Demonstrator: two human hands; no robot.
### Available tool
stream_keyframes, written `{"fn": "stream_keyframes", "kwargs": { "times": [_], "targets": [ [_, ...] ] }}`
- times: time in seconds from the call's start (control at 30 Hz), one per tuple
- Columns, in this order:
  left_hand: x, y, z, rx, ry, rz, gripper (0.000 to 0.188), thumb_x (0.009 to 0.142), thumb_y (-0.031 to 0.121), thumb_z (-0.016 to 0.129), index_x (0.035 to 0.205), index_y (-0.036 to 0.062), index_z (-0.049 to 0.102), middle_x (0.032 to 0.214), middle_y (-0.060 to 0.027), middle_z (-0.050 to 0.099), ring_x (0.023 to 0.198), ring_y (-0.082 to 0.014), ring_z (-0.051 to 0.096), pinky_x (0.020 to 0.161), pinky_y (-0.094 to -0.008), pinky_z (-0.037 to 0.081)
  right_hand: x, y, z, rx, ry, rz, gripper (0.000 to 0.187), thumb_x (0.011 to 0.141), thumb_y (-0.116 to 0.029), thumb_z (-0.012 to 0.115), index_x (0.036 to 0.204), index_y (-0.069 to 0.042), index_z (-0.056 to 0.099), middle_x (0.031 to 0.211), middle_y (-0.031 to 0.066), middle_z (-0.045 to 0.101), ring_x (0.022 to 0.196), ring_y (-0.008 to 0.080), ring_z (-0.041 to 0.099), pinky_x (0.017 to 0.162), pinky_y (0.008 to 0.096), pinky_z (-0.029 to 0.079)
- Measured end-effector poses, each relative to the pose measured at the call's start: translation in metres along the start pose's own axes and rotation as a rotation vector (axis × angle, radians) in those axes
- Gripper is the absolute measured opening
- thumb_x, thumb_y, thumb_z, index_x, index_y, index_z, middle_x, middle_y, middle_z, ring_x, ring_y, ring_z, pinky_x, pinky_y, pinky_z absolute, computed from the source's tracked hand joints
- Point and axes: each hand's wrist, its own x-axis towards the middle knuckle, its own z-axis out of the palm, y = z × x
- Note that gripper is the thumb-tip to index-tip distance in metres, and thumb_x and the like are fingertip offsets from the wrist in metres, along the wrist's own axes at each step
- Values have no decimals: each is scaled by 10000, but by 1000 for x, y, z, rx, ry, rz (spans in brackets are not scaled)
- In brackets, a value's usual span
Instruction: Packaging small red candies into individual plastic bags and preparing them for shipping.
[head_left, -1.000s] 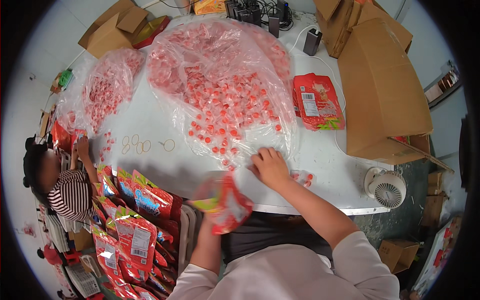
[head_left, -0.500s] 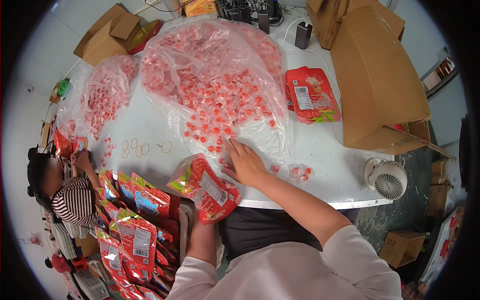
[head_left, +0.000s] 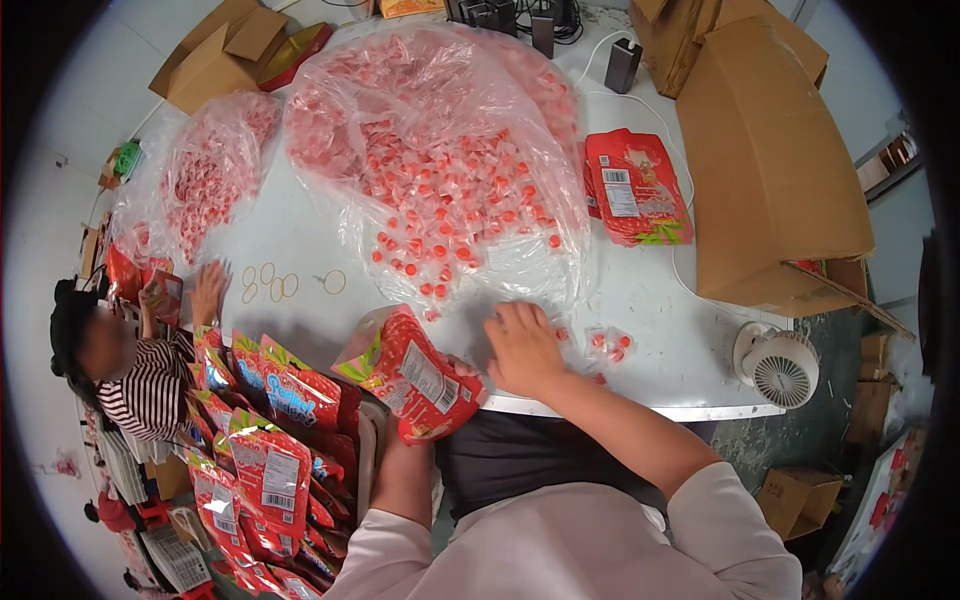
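Note:
At the table's front edge my left hand point(head_left: 462, 369) is closed on a red candy pouch point(head_left: 422, 378), mostly hidden behind it. The pouch tilts, its green-and-pink end toward the left. Just right of it, my right hand point(head_left: 524, 348) rests low over the table, back up and fingers curled down. Whatever is under those fingers is hidden. Several wrapped red candies point(head_left: 612, 344) lie beside this hand. Beyond both hands, a large clear plastic bag point(head_left: 400, 85) lies open, with a heap of wrapped red candies point(head_left: 440, 240) spilling toward me.
Filled red pouches point(head_left: 270, 470) crowd a container at left. Flat pouches point(head_left: 638, 188) are stacked at right, near a cardboard box point(head_left: 775, 170) and a small white fan point(head_left: 778, 365). Rubber bands point(head_left: 335, 282) lie at left. Another person point(head_left: 140, 385) works at the far-left edge.
My right hand has drawn back from the candy heap toward the table edge, its fingers curling. The left hand and pouch barely moved. The other person's hand now reaches onto the table.

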Motion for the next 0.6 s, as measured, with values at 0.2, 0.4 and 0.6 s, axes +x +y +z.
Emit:
{"fn": "stream_keyframes", "kwargs": {
  "times": [0.2, 0.4, 0.6],
  "targets": [
    [2, -4, 20, 104, 200, 198, 438, 968, 450, 531, 1200, 79, 552, 1054, -134, 605, 1044, -310, 551, 995, -462, 426, 54, -2, 45, 167, 159, -303, 379, 824, -278, 667, 1144, -78, 628, 1405, 136, 473, 1319, 302, 415, 1109, 455, 327],
    [8, -5, 25, -17, 184, 233, 424, 970, 456, 512, 1105, 61, 582, 982, -142, 617, 982, -277, 566, 950, -427, 426, 45, 14, 56, -30, 76, -366, 334, 805, -216, 652, 1117, -94, 637, 1253, 103, 542, 1225, 283, 480, 1078, 440, 354],
    [-1, -7, 13, -61, 106, 100, 405, 980, 425, 510, 1108, 46, 577, 1010, -164, 623, 1004, -293, 580, 987, -445, 417, 7, 29, 7, -25, -152, -335, 306, 784, -195, 647, 1066, -76, 640, 1083, 104, 549, 1144, 287, 504, 1004, 427, 391]
  ]
}}
